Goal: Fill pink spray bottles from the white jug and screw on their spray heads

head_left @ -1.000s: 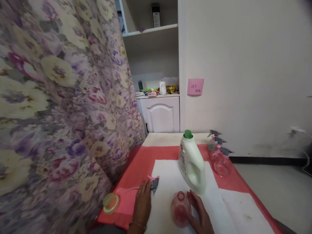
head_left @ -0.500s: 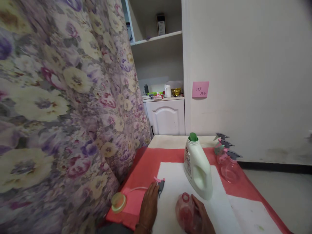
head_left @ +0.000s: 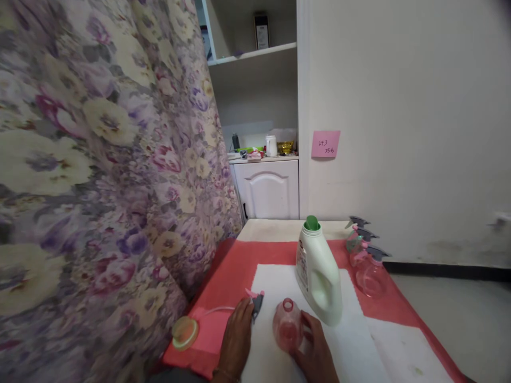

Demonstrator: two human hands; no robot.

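right hand point(head_left: 315, 348) curled round pink bottle point(head_left: 288, 327), steadying it (neck open) | left hand point(head_left: 237, 340) flat-ish on sprayer point(head_left: 256, 303), grip unclear | jug point(head_left: 319, 274) just behind

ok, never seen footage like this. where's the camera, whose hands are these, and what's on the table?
There is no machine here. One camera is worn on a person's head and looks forward and down, so the two hands at the bottom edge are the wearer's own. The left hand lies flat, with its fingertips touching a loose spray head and its thin tube. The right hand grips a pink bottle with no top. Under them is a white towel over a red cloth. Behind stands a white jug with a green cap, and to its right are three spray bottles. A round lid lies at left, beside a flowered curtain.
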